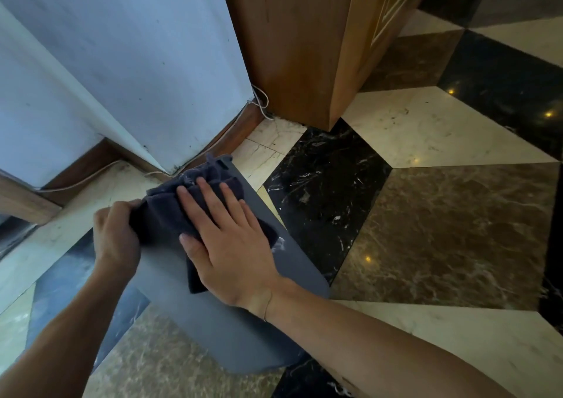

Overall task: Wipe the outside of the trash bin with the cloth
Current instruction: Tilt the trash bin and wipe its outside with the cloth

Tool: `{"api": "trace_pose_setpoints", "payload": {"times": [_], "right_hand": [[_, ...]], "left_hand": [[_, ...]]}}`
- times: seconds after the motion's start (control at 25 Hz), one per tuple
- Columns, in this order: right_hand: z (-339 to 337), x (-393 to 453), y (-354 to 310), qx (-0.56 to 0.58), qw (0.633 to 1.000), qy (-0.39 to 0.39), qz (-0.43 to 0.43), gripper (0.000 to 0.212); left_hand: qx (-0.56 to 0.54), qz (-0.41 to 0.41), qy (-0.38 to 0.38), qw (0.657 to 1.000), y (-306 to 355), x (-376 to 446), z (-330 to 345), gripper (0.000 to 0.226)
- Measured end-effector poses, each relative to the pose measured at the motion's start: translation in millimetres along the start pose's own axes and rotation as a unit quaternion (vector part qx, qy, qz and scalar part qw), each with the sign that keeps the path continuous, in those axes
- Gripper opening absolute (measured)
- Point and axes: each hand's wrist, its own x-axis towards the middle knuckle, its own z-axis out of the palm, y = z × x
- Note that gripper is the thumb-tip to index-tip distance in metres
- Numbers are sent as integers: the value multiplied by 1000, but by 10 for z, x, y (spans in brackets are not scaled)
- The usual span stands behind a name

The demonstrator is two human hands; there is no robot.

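A grey trash bin point(237, 330) lies tipped on the marble floor, one flat side facing up. A dark blue cloth point(164, 215) is spread over the far part of that side. My right hand point(225, 239) lies flat on the cloth with fingers spread, pressing it against the bin. My left hand point(117, 233) grips the bin's left edge, with the cloth's left end bunched under its fingers. The bin's opening is hidden from view.
A white wall corner point(137, 62) with a brown skirting board stands just beyond the bin. A thin white cable point(259, 102) runs along the skirting. A wooden cabinet point(304, 47) stands at the back right. Patterned marble floor point(426, 215) extends to the right.
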Motion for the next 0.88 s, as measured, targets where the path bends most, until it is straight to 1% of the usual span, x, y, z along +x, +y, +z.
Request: {"api": "trace_pose_setpoints", "payload": {"times": [0.08, 0.12, 0.2, 0.24, 0.32, 0.4, 0.52, 0.6, 0.68, 0.76, 0.88], "right_hand": [[24, 3, -2, 16, 1000, -9, 4, 56], [34, -9, 23, 27, 999, -15, 15, 56], [74, -97, 146, 42, 997, -38, 45, 56], [94, -172, 249, 39, 996, -50, 59, 56], [113, -357, 472, 37, 993, -68, 87, 59], [101, -598, 610, 53, 988, -76, 121, 61], [119, -1002, 445, 55, 985, -78, 144, 59], [173, -1175, 205, 52, 987, -56, 138, 54], [206, -1152, 42, 57, 991, -34, 114, 53], [162, -942, -55, 52, 995, -18, 81, 53], [-12, -464, -112, 32, 998, 31, 41, 54]], "left_hand": [[17, 7, 10, 1000, -9, -42, -60, 50], [19, 7, 26, 999, -34, -40, -95, 47], [13, -1, 67, 998, -145, -6, -186, 25], [13, -13, 86, 996, -210, 20, -225, 18], [29, -35, 119, 992, -310, 50, -293, 18], [29, -52, 128, 990, -335, 44, -311, 21], [41, -41, 118, 991, -266, -41, -205, 23], [53, -5, 112, 992, -250, -129, -87, 29], [43, 17, 101, 994, -236, -187, -11, 36], [27, 25, 97, 995, -188, -169, 22, 36], [-20, 70, 72, 995, -60, -124, 63, 34]]}}
